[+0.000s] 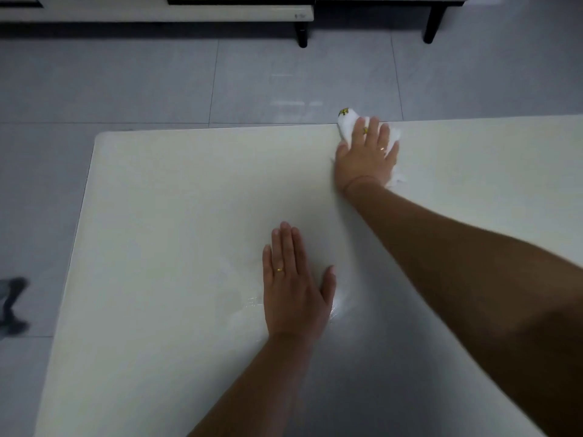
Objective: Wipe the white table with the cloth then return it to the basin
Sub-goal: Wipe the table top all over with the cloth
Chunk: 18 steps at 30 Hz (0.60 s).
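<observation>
flat on the glossy white table [189, 216], the left hand [295, 282] braces with straight fingers; the right hand [367, 152], fingers spread, presses the crumpled white cloth [347, 123] at the table's far edge.

The desk [176, 216] is filling the near and middle view. The cloth [347, 126] is lying on it at 1 o'clock, right at the far edge, one end poking past it over the floor [142, 83]. The right hand [366, 156] is lying flat on the cloth. The left hand [293, 285] is resting flat near the desk's middle, at 7 o'clock from the right hand, well apart. Beyond the desk, a low cabinet [157, 14] is standing at 12 o'clock; a blurred object [12, 305] is sitting on the floor at 9 o'clock.
</observation>
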Each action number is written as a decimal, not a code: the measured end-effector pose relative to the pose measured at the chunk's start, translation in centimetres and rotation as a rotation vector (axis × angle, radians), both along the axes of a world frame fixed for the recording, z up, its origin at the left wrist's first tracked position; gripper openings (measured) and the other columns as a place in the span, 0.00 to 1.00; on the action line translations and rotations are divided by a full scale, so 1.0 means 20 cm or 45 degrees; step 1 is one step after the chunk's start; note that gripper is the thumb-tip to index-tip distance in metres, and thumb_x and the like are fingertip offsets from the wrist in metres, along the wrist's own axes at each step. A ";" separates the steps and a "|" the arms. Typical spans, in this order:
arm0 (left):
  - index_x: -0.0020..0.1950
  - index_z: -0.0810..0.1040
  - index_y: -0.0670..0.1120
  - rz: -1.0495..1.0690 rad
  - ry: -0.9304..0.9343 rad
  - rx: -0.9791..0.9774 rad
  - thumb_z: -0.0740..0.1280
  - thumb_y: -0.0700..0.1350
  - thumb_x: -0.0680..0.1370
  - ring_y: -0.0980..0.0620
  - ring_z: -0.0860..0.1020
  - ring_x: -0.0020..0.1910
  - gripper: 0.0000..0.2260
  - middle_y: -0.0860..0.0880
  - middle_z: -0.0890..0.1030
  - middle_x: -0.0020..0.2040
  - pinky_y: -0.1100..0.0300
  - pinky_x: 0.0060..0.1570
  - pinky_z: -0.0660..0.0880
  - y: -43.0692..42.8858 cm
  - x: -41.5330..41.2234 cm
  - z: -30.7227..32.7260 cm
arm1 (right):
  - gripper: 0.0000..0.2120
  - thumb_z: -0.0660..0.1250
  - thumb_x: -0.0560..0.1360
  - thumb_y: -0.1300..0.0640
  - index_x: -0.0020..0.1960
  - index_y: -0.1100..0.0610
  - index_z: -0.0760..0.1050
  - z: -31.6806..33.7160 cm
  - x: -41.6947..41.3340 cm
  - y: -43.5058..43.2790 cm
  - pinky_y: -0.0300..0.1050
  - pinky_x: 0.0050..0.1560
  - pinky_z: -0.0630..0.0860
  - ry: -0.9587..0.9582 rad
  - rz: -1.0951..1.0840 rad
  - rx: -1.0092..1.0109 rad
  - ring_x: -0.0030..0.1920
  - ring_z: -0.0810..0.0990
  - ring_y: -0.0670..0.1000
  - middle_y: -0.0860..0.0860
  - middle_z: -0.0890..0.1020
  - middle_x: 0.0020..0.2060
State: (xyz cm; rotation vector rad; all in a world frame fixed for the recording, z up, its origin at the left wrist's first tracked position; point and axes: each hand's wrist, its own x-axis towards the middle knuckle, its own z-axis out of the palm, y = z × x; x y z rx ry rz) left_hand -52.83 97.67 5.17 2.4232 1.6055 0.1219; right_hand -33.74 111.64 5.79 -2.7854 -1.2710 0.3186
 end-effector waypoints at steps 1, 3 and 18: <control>0.77 0.54 0.37 -0.001 0.006 0.001 0.53 0.59 0.79 0.43 0.51 0.78 0.34 0.39 0.54 0.78 0.46 0.75 0.52 0.00 0.00 0.00 | 0.27 0.45 0.81 0.47 0.77 0.53 0.43 0.00 -0.08 0.02 0.58 0.74 0.40 0.006 -0.026 -0.004 0.77 0.43 0.55 0.52 0.45 0.78; 0.77 0.53 0.37 0.002 0.021 -0.006 0.52 0.59 0.79 0.43 0.51 0.78 0.34 0.39 0.54 0.78 0.46 0.75 0.52 0.00 0.01 0.01 | 0.27 0.44 0.81 0.47 0.77 0.52 0.41 -0.01 -0.20 0.03 0.58 0.73 0.39 0.002 0.166 -0.019 0.77 0.42 0.56 0.52 0.44 0.77; 0.77 0.53 0.36 -0.017 0.060 -0.002 0.51 0.59 0.78 0.43 0.51 0.78 0.35 0.39 0.55 0.78 0.46 0.75 0.51 0.01 0.01 0.00 | 0.27 0.45 0.81 0.46 0.77 0.51 0.42 0.02 0.29 -0.18 0.57 0.74 0.40 0.017 0.065 -0.087 0.77 0.41 0.54 0.51 0.43 0.77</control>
